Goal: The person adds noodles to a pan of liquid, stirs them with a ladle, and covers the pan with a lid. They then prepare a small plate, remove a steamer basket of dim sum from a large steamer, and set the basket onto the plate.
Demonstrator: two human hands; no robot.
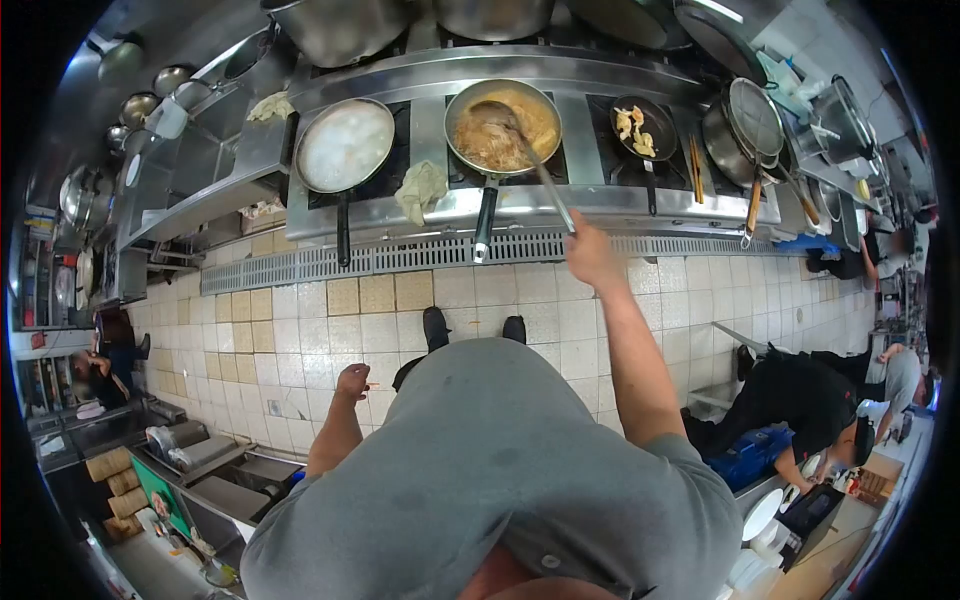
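Observation:
My right hand [597,255] is closed around the handle of a long metal ladle [550,190]. The ladle's bowl rests in a frying pan [555,105] of orange-brown sauce with pale strands or pieces in it. This pan sits on the middle burner, its dark handle [486,220] pointing towards me, with no hand on it. My left hand [353,382] hangs low at my side above the floor, its fingers curled in, and no object shows in it. A crumpled cloth [421,192] lies on the stove edge, left of the middle pan.
A pan of white, foamy liquid [346,146] stands on the left burner. On the right, a small dark pan [643,128] holds several yellowish pieces, beside wooden chopsticks [697,168]. Large pots [340,30] line the back. Co-workers [790,400] bend over a counter behind me.

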